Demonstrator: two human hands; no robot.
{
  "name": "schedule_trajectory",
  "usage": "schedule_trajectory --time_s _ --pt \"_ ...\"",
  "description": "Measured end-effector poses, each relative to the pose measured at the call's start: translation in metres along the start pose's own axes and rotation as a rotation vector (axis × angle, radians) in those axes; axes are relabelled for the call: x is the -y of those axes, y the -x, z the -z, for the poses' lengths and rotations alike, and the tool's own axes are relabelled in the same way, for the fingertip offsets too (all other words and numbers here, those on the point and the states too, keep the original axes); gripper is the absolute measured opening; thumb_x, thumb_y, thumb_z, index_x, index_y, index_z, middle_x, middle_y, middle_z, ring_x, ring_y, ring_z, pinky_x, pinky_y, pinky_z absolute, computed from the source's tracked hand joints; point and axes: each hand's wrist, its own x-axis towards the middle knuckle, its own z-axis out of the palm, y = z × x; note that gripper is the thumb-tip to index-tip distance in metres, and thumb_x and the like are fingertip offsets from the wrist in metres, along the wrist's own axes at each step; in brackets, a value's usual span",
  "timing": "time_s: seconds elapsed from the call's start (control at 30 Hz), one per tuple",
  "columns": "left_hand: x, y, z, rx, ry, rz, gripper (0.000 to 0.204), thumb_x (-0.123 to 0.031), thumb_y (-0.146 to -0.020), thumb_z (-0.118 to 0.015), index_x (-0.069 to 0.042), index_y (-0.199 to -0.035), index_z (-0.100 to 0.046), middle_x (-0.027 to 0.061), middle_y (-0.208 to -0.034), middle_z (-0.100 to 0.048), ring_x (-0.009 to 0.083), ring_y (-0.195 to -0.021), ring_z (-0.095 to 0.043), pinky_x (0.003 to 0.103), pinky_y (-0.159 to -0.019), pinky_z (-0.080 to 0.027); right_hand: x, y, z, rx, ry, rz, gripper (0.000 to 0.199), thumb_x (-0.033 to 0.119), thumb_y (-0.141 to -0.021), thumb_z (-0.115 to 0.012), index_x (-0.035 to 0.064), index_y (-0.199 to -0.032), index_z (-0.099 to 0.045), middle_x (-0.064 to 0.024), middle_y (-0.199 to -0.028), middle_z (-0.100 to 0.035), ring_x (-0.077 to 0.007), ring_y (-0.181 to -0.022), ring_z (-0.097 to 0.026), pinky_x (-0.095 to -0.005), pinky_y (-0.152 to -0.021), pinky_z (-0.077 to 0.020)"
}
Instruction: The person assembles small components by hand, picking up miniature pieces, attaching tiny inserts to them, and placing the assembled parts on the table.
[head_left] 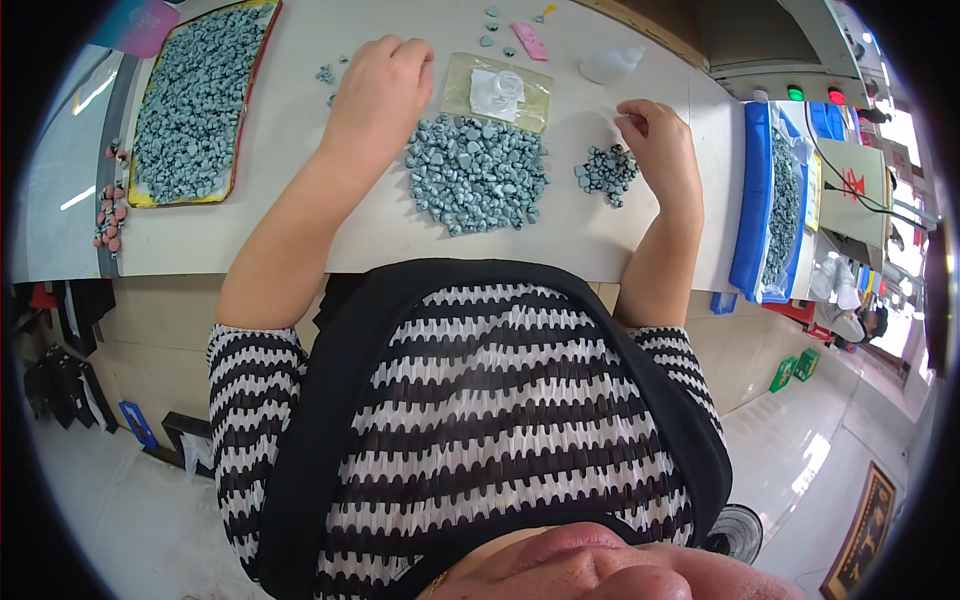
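Observation:
My left hand (385,90) is over the table, left of a flat olive sheet, with its fingers bent down and closed. Whatever they may hold is hidden. Beneath its wrist side lie a few small grey-green pieces (325,74). Between my hands spreads a large pile of grey-green, pebble-like pieces (480,175). My right hand (657,145) has thumb and fingers curled together beside a smaller pile of darker, shinier pieces (605,172); anything in the pinch is too small to name. A small clear jar (508,84) rests on white paper upon the olive sheet (536,112).
At the left stands a yellow-and-red-edged tray (243,120) full of similar pieces. A translucent bottle (612,66), a pink object (529,41) and a few loose pieces (486,41) lie at the back. A blue bin (752,200) holds more pieces at the right.

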Motion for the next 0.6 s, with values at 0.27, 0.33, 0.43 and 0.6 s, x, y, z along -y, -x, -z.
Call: schedule_trajectory --time_s 0.27,0.33,0.43,0.6 --pt "-0.04 0.002 0.021 0.353 0.721 0.182 0.014 -0.01 -0.087 -0.067 0.0 -0.097 -0.066 0.0054 -0.086 -0.065 0.0126 -0.075 -0.06 0.026 -0.069 -0.048 0.062 0.006 -0.021 0.038 -0.466 0.242 0.013 0.006 -0.084 -0.068 0.0013 -0.097 -0.07 -0.01 -0.087 -0.069 -0.0188 -0.075 -0.066 -0.0278 -0.067 -0.0517" --pt "-0.044 0.006 0.02 0.384 0.794 0.19 0.016 -0.011 -0.088 -0.066 0.0 -0.1 -0.067 0.0046 -0.087 -0.065 0.0111 -0.076 -0.06 0.025 -0.07 -0.048 0.073 0.009 -0.025 -0.053 -0.434 0.419 0.013 0.008 -0.08 -0.072 0.0029 -0.092 -0.07 -0.0092 -0.088 -0.069 -0.0222 -0.076 -0.066 -0.0304 -0.065 -0.0518" --pt "-0.05 0.008 0.02 0.448 0.909 0.246 0.02 -0.013 -0.09 -0.066 0.0 -0.105 -0.067 0.004 -0.091 -0.067 0.0094 -0.08 -0.061 0.024 -0.072 -0.048 0.083 0.016 -0.032 -0.101 -0.502 0.387 0.014 0.005 -0.077 -0.075 0.0034 -0.09 -0.07 -0.0086 -0.087 -0.069 -0.0212 -0.076 -0.066 -0.0302 -0.065 -0.0523" --pt "-0.049 0.008 0.021 0.484 1.078 0.316 0.025 -0.014 -0.092 -0.065 0.003 -0.11 -0.067 0.0047 -0.097 -0.069 0.0089 -0.086 -0.062 0.022 -0.077 -0.049 0.076 0.014 -0.043 -0.28 -0.617 0.49 0.016 0.002 -0.075 -0.076 0.0043 -0.09 -0.073 -0.0075 -0.088 -0.069 -0.0173 -0.076 -0.065 -0.0275 -0.065 -0.0527"
